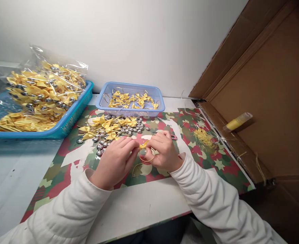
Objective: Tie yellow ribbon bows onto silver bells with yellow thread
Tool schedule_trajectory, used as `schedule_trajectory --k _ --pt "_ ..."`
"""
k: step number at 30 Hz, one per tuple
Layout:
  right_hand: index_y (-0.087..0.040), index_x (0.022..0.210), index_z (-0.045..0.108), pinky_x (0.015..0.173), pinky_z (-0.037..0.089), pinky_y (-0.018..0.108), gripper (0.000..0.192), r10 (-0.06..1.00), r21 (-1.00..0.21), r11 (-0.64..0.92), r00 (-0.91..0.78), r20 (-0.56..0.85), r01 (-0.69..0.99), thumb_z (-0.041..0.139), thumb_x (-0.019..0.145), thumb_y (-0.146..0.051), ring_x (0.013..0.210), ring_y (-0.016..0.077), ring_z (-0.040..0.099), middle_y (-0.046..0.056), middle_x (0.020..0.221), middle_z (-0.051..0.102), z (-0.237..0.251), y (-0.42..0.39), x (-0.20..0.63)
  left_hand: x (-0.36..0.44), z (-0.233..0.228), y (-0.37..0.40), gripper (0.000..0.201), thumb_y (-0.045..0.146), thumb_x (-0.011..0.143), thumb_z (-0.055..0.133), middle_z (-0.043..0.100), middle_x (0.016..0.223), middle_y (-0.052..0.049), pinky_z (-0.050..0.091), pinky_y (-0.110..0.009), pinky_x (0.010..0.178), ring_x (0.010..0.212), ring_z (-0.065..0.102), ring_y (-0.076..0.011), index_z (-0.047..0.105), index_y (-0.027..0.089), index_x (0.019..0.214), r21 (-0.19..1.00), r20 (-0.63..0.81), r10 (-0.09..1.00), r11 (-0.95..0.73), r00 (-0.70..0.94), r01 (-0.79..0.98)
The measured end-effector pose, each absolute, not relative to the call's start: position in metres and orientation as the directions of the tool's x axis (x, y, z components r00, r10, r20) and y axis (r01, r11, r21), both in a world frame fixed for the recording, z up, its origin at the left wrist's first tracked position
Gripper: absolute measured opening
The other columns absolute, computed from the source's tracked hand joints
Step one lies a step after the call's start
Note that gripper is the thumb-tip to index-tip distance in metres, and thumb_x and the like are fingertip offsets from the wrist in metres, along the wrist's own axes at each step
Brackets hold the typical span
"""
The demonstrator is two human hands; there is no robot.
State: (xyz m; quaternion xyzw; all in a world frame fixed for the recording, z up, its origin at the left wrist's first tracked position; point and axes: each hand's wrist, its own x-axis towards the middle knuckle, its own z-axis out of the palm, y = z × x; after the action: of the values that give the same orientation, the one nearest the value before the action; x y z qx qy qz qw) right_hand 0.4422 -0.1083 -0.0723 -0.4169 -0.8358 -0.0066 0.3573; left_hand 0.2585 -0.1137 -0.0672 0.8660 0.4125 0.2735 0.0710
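Observation:
Between my hands, over the table's middle, is a small yellow ribbon bow (143,145) with a loop of yellow cord (140,158) hanging below it. My left hand (119,157) pinches the bow's left side between thumb and fingers. On the other side, my right hand (164,150) is closed on the bow and its loop; its fingertips partly hide them. Just beyond my left hand lie loose yellow bows (107,124) with cords, among silver bells (101,146). A small tool with a pinkish end (174,137) shows behind my right hand, mostly hidden.
A blue basket (74,113) at left holds yellow ribbon pieces and a clear bag (47,88) of bows with bells. Behind the pile stands a smaller blue basket (139,112) of looped bows. Yellow thread scraps (204,138) lie right, beside a cardboard wall (263,91) with a tube (238,122).

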Motion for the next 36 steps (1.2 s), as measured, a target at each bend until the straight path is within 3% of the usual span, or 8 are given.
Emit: schedule_trajectory --k 6,10,16,23,30,36 --pt "-0.020 0.065 0.049 0.070 0.027 0.034 0.016 0.748 -0.389 0.625 -0.375 0.549 0.677 0.044 0.080 -0.019 0.059 0.0133 0.041 -0.003 0.057 0.052 -0.072 -0.111 0.441 0.260 -0.064 -0.117 0.017 0.030 0.093 0.043 0.060 0.076 -0.002 0.041 -0.030 0.066 0.069 0.053 -0.0173 0.054 0.020 0.084 0.531 0.376 0.851 -0.521 0.366 0.668" --pt "-0.020 0.070 0.051 0.072 0.026 0.035 0.015 0.730 -0.298 0.644 -0.450 0.514 0.705 0.043 0.083 -0.019 0.064 0.0145 0.042 0.000 0.064 0.056 -0.071 -0.111 0.444 0.260 -0.057 -0.119 0.018 0.034 0.090 0.045 0.062 0.078 -0.002 0.043 -0.027 0.060 0.065 0.053 -0.0154 0.056 0.019 0.090 0.746 0.260 0.928 -0.369 0.268 0.555" --pt "-0.020 0.080 0.057 0.075 0.026 0.037 0.019 0.583 -0.129 0.789 -0.664 0.468 0.601 0.042 0.092 -0.023 0.074 0.0176 0.044 0.002 0.075 0.062 -0.066 -0.108 0.452 0.256 -0.058 -0.114 0.024 0.040 0.084 0.057 0.057 0.065 0.002 0.043 -0.024 0.052 0.058 0.053 -0.0135 0.059 0.019 0.095 0.936 0.001 0.935 -0.126 0.354 0.329" --pt "-0.021 0.086 0.061 0.074 0.028 0.036 0.023 0.545 -0.132 0.817 -0.676 0.496 0.561 0.040 0.097 -0.024 0.076 0.0182 0.046 0.003 0.079 0.064 -0.063 -0.109 0.453 0.254 -0.054 -0.110 0.025 0.043 0.080 0.063 0.063 0.065 0.000 0.044 -0.022 0.044 0.052 0.053 -0.0112 0.063 0.018 0.080 0.973 -0.191 0.833 0.089 0.520 0.215" --pt "-0.022 0.073 0.048 0.065 0.033 0.032 0.009 0.689 -0.458 0.641 -0.198 0.698 0.616 0.049 0.082 -0.020 0.061 0.0161 0.045 -0.001 0.061 0.049 -0.058 -0.117 0.452 0.255 -0.058 -0.113 0.017 0.035 0.079 0.070 0.070 0.078 -0.003 0.053 -0.024 0.057 0.068 0.066 -0.0153 0.066 0.019 0.086 0.995 -0.037 0.937 0.002 0.348 0.099" --pt "-0.021 0.068 0.044 0.064 0.031 0.032 0.011 0.769 -0.555 0.606 -0.241 0.592 0.570 0.055 0.071 -0.025 0.052 0.0121 0.042 -0.005 0.056 0.045 -0.061 -0.125 0.444 0.259 -0.061 -0.119 0.015 0.029 0.081 0.068 0.069 0.085 -0.003 0.055 -0.026 0.067 0.074 0.067 -0.0159 0.063 0.019 0.092 0.960 0.167 0.953 -0.216 0.253 0.179"
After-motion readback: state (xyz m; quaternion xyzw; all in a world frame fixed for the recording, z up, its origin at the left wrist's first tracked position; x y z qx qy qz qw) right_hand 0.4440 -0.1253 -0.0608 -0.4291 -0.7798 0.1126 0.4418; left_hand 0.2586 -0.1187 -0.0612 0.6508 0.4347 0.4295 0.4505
